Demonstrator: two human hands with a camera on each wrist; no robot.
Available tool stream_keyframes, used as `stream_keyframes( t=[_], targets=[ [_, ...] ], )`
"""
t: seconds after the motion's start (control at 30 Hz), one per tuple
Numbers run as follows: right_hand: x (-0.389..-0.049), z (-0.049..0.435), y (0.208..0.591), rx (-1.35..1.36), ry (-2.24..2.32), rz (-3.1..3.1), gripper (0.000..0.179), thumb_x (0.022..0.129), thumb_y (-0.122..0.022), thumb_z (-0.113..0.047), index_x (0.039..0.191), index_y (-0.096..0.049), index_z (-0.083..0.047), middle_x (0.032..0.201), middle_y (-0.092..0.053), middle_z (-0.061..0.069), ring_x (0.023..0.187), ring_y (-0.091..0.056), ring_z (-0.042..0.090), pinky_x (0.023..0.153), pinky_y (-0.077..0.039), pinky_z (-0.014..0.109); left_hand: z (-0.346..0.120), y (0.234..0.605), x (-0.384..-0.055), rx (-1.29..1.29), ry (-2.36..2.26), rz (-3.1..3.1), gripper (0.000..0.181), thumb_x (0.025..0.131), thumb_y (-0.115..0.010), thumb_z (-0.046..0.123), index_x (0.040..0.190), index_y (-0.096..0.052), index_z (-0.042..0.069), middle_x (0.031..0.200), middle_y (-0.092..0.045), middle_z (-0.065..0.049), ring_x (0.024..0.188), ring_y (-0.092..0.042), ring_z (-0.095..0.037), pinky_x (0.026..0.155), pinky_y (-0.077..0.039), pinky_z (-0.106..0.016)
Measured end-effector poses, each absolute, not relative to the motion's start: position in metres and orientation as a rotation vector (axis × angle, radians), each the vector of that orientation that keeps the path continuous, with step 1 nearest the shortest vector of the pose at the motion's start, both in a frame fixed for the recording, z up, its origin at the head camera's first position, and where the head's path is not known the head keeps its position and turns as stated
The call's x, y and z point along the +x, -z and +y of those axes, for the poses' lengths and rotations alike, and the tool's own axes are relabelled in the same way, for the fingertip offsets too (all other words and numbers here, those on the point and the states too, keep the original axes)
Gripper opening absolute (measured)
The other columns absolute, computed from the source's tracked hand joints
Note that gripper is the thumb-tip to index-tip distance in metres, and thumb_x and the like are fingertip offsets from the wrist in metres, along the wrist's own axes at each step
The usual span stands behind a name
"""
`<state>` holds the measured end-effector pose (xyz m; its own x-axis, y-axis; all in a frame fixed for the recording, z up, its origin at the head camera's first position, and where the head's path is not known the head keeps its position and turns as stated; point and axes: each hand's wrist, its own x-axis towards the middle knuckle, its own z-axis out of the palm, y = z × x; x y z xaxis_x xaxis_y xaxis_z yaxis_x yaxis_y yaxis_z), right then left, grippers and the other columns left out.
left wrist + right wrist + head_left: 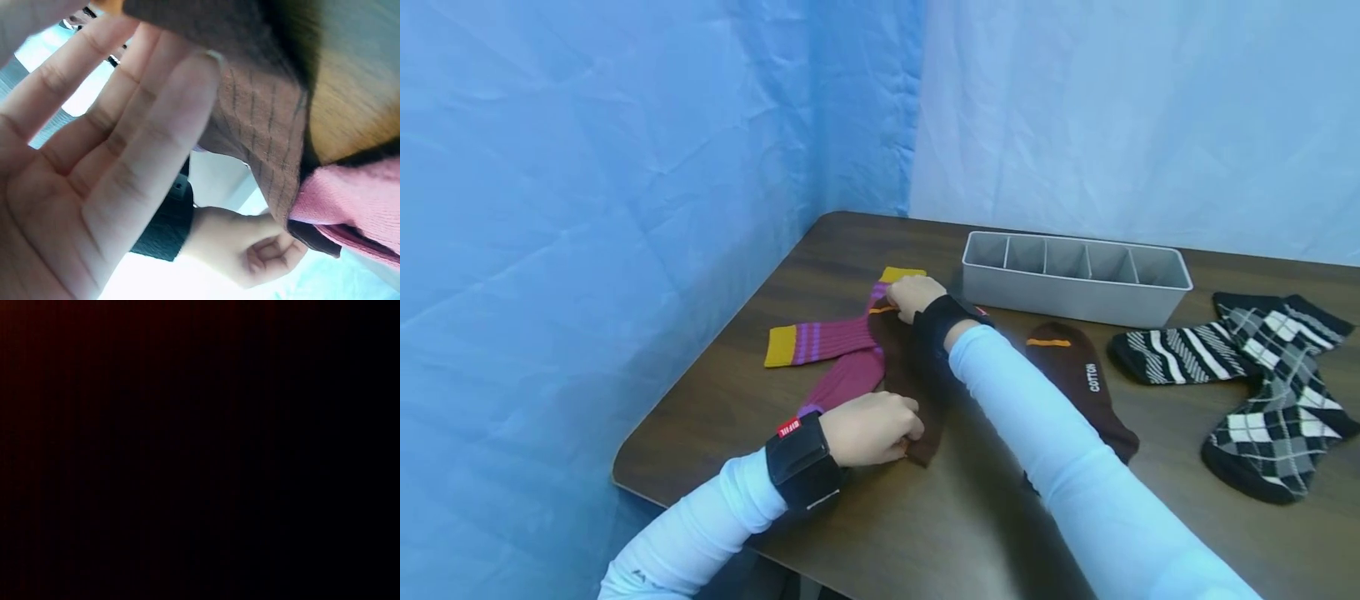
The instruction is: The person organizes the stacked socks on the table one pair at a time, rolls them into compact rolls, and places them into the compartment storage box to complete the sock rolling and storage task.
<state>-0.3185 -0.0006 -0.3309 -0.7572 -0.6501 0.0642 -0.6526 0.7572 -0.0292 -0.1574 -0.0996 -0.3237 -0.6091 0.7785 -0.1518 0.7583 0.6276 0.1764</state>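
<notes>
A brown sock [901,367] with an orange stripe stretches between my two hands, over a pair of magenta socks [835,337] with yellow cuffs. My left hand [868,427] pinches the brown sock's near end; in the left wrist view its thumb [169,112] lies against the ribbed brown fabric [262,119]. At the far end, close to the orange stripe, my right hand [915,296] holds the sock between thumb and curled fingers. A second brown sock [1075,383] marked COTTON lies flat, partly behind my right forearm. The right wrist view is almost black.
Behind the socks stands a grey box [1067,292] with several compartments. At the right lie black-and-white socks, one striped [1183,354] and others argyle [1285,408]. The dark wooden table [700,442] meets blue sheeting at its left and back.
</notes>
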Motion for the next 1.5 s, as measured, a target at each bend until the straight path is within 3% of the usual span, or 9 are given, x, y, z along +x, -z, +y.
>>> stream_keyframes(
  t=[0.2, 0.4, 0.63, 0.87, 1.03, 1.2, 1.5],
  targets=[
    [-0.322, 0.012, 0.333, 1.053, -0.036, -2.814, 0.019, 0.078, -0.053, 0.0, 0.061, -0.06, -0.007, 0.058, -0.054, 0.003, 0.059, -0.047, 0.017, 0.064, -0.043, 0.03, -0.089, 0.325, -0.159, 1.263, -0.221, 2.567, 0.01, 0.073, -0.063, 0.011, 0.084, -0.063, 0.012, 0.064, -0.053, 0.004, 0.056, -0.045, -0.004, 0.049, -0.035, -0.011],
    [-0.323, 0.023, 0.326, 1.024, -0.014, -2.785, 0.032, 0.078, -0.046, 0.004, 0.049, -0.044, -0.01, 0.054, -0.044, 0.001, 0.055, -0.037, 0.015, 0.055, -0.038, 0.03, -0.086, 0.323, -0.159, 1.307, -0.247, 2.548, 0.01, 0.075, -0.062, 0.01, 0.084, -0.06, 0.011, 0.066, -0.052, 0.005, 0.059, -0.045, -0.004, 0.052, -0.035, -0.011],
    [-0.321, 0.042, 0.288, 0.986, 0.091, -2.748, 0.022, 0.079, -0.047, 0.003, 0.065, -0.06, -0.008, 0.072, -0.063, 0.008, 0.067, -0.057, 0.022, 0.066, -0.047, 0.037, -0.075, 0.299, -0.157, 1.543, -0.153, 2.652, 0.016, 0.075, -0.062, 0.014, 0.092, -0.062, 0.013, 0.078, -0.058, 0.003, 0.066, -0.05, -0.005, 0.059, -0.04, -0.01],
    [-0.31, 0.092, 0.239, 0.981, 0.034, -2.789, 0.013, 0.077, -0.052, 0.0, 0.075, -0.063, -0.004, 0.074, -0.063, 0.009, 0.067, -0.055, 0.023, 0.065, -0.045, 0.036, -0.039, 0.269, -0.149, 1.85, -0.135, 2.74, 0.017, 0.077, -0.058, 0.013, 0.094, -0.06, 0.013, 0.079, -0.057, 0.003, 0.07, -0.05, -0.005, 0.06, -0.039, -0.011],
    [-0.299, 0.136, 0.248, 0.972, 0.037, -2.8, 0.01, 0.071, -0.056, 0.001, 0.065, -0.061, -0.005, 0.063, -0.06, 0.007, 0.058, -0.052, 0.022, 0.057, -0.043, 0.036, -0.011, 0.276, -0.141, 2.014, -0.057, 2.667, 0.019, 0.078, -0.058, 0.017, 0.097, -0.06, 0.016, 0.084, -0.056, 0.006, 0.075, -0.05, -0.003, 0.062, -0.04, -0.009],
    [-0.289, 0.163, 0.262, 0.941, 0.079, -2.886, 0.013, 0.073, -0.056, 0.0, 0.063, -0.058, -0.007, 0.059, -0.055, 0.003, 0.053, -0.045, 0.017, 0.053, -0.039, 0.031, 0.007, 0.29, -0.138, 2.042, 0.046, 2.508, 0.023, 0.078, -0.061, 0.022, 0.101, -0.059, 0.018, 0.09, -0.056, 0.007, 0.082, -0.051, -0.002, 0.069, -0.04, -0.007],
    [-0.294, 0.163, 0.28, 0.921, 0.201, -2.947, 0.015, 0.071, -0.055, 0.003, 0.061, -0.057, -0.008, 0.059, -0.054, 0.003, 0.052, -0.043, 0.016, 0.051, -0.038, 0.03, 0.014, 0.315, -0.139, 2.027, 0.176, 2.471, 0.02, 0.079, -0.057, 0.013, 0.097, -0.059, 0.021, 0.088, -0.055, 0.008, 0.081, -0.052, -0.003, 0.065, -0.042, -0.011]
  ],
)
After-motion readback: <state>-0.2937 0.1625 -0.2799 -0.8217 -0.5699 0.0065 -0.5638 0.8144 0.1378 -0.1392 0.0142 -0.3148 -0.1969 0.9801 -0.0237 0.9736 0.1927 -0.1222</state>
